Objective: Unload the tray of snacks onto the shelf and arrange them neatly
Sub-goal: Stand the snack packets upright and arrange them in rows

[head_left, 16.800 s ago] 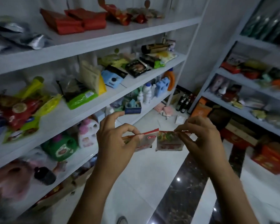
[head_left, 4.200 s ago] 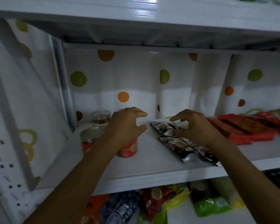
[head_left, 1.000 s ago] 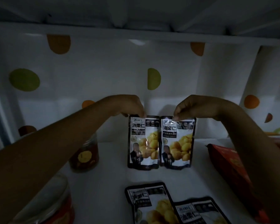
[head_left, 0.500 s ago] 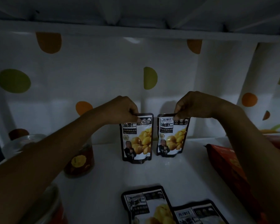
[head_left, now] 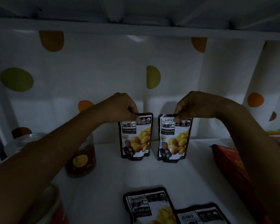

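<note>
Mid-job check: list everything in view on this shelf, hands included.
left upright pouch: 1, black with yellow chestnuts, upright near the back.
right upright pouch: 1, same print, beside it, not touching.
flat pouches: 2, same print, lying at the front.
jars: 3 partly seen, reddish, left side.
red packets: count unclear, red, right side.
shelf: 1, white, under everything.
backing sheet: 1, white with green and orange dots, behind.
left hand: 1, pinches left upright pouch's top.
right hand: 1, pinches right upright pouch's top.
</note>
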